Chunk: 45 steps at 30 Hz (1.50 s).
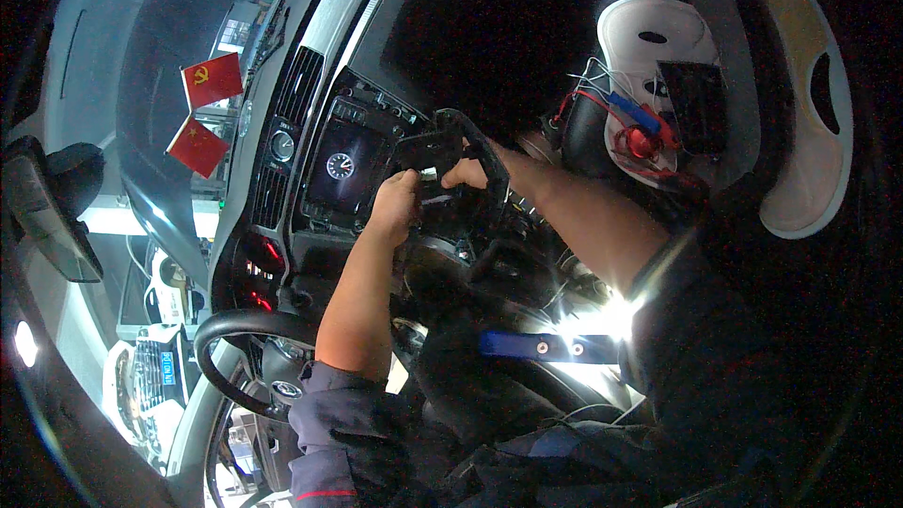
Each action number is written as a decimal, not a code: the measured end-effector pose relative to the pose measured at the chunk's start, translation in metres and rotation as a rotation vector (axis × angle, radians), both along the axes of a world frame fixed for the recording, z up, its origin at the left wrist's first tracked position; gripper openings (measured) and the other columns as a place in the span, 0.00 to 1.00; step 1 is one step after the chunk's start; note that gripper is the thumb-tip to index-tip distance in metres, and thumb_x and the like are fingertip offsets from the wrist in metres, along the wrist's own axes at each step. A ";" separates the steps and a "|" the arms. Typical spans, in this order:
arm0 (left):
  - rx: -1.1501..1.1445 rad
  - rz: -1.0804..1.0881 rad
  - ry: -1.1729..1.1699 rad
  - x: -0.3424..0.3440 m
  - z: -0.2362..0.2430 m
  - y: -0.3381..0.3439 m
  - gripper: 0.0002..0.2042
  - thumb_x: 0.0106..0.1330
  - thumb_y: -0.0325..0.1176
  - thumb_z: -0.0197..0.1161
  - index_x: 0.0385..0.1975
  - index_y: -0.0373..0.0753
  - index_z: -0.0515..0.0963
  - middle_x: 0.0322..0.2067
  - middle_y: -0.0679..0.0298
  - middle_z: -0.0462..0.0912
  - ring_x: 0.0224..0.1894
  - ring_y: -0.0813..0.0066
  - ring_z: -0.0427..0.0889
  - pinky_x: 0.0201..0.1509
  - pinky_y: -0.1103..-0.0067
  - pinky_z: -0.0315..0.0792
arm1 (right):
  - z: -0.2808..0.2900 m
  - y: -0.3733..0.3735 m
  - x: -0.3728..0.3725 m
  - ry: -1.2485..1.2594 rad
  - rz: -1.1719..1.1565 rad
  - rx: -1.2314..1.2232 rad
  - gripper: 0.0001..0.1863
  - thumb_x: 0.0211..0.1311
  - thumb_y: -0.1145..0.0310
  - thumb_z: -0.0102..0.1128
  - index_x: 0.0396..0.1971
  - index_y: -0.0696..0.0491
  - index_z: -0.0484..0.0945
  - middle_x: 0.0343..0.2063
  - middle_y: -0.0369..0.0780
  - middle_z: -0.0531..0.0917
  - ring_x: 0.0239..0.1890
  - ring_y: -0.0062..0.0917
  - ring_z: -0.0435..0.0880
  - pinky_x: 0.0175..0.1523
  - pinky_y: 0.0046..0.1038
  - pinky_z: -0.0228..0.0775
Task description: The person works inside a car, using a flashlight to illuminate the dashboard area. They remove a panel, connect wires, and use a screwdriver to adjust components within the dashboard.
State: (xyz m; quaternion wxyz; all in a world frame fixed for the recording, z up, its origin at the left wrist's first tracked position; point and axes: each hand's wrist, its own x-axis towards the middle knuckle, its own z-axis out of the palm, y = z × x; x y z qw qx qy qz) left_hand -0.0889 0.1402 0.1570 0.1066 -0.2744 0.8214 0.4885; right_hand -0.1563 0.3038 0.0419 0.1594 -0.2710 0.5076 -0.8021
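1. While both hands meet at the console, a lit screen (337, 167) showing a clock face sits just beside the left hand (400, 193), and the curved rim of a black trim panel (428, 147) crosses in front of the right wrist.
2. The panel is between the hands, beside the screen. The left hand pinches its edge, thumb on top, fingers hidden; the right hand (466, 174) has bent fingers against it, though I cannot tell how firmly they close.
3. Near the right forearm, a blue object (636, 113) and a tangled red cable (644, 149) lie over a white seat cover (625, 28). A glaring lamp (616, 315) washes out what is around it — a blue strip (508, 345) with two round studs lies beside it.
4. The panel looks like hard plastic, angular with a bowed edge. The seat cover is smooth and padded, pierced by dark oval holes; the steering wheel (230, 325) is a thick black ring.
5. Slatted vents (301, 80) and a round dial (281, 144) line the dashboard; two small red flags (212, 80) stand against the windscreen — beyond the glass, a white car (122, 386) is parked in a bright space.
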 end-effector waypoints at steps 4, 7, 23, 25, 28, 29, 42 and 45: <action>-0.049 0.000 -0.071 0.001 0.003 0.000 0.11 0.74 0.40 0.54 0.38 0.41 0.78 0.25 0.70 0.71 0.23 0.76 0.68 0.25 0.74 0.62 | 0.006 0.008 0.002 0.017 0.005 0.107 0.17 0.43 0.75 0.73 0.38 0.58 0.85 0.29 0.40 0.88 0.32 0.29 0.86 0.40 0.37 0.78; -0.005 0.017 -0.092 -0.002 0.004 0.000 0.10 0.73 0.40 0.54 0.37 0.41 0.77 0.24 0.69 0.71 0.22 0.75 0.68 0.24 0.74 0.62 | -0.002 0.007 0.001 0.010 0.018 0.110 0.15 0.44 0.76 0.72 0.36 0.58 0.85 0.28 0.38 0.87 0.29 0.27 0.84 0.38 0.36 0.77; -0.325 -0.188 0.131 0.016 0.036 0.018 0.16 0.75 0.42 0.56 0.45 0.36 0.84 0.33 0.63 0.85 0.33 0.70 0.81 0.38 0.74 0.73 | -0.052 0.002 -0.025 -0.309 0.047 0.376 0.24 0.50 0.70 0.80 0.45 0.65 0.84 0.41 0.45 0.89 0.36 0.39 0.89 0.40 0.39 0.87; -0.512 -0.272 0.189 0.038 0.052 0.039 0.19 0.75 0.42 0.57 0.48 0.29 0.83 0.40 0.50 0.88 0.46 0.61 0.86 0.55 0.68 0.75 | -0.047 0.008 -0.025 0.233 -0.073 0.246 0.21 0.50 0.70 0.79 0.44 0.62 0.85 0.38 0.45 0.89 0.34 0.38 0.89 0.39 0.39 0.87; -0.602 -0.396 0.198 0.085 0.072 0.075 0.20 0.74 0.47 0.61 0.43 0.33 0.84 0.36 0.46 0.87 0.40 0.50 0.88 0.47 0.66 0.78 | -0.029 0.015 -0.024 0.127 -0.063 0.281 0.17 0.53 0.69 0.76 0.42 0.59 0.86 0.34 0.46 0.88 0.32 0.37 0.90 0.34 0.42 0.87; -0.629 -0.382 0.148 0.103 0.076 0.086 0.20 0.73 0.49 0.63 0.41 0.34 0.85 0.36 0.47 0.88 0.40 0.46 0.88 0.46 0.64 0.79 | -0.021 0.024 -0.025 -0.161 -0.010 0.321 0.16 0.54 0.68 0.76 0.41 0.60 0.87 0.35 0.47 0.88 0.33 0.39 0.90 0.32 0.43 0.87; -0.703 -0.210 0.401 0.086 0.111 0.111 0.17 0.75 0.45 0.62 0.39 0.34 0.82 0.31 0.46 0.85 0.37 0.48 0.87 0.42 0.62 0.77 | 0.111 0.148 -0.040 -0.071 -0.300 0.725 0.29 0.46 0.51 0.75 0.35 0.65 0.86 0.32 0.51 0.89 0.33 0.38 0.89 0.44 0.41 0.80; -0.592 -0.231 0.400 0.071 0.116 0.121 0.20 0.76 0.48 0.61 0.39 0.32 0.76 0.30 0.51 0.81 0.34 0.59 0.81 0.44 0.66 0.75 | 0.132 0.174 -0.042 0.099 -0.572 0.791 0.34 0.51 0.41 0.71 0.35 0.63 0.87 0.35 0.53 0.89 0.40 0.38 0.89 0.49 0.40 0.79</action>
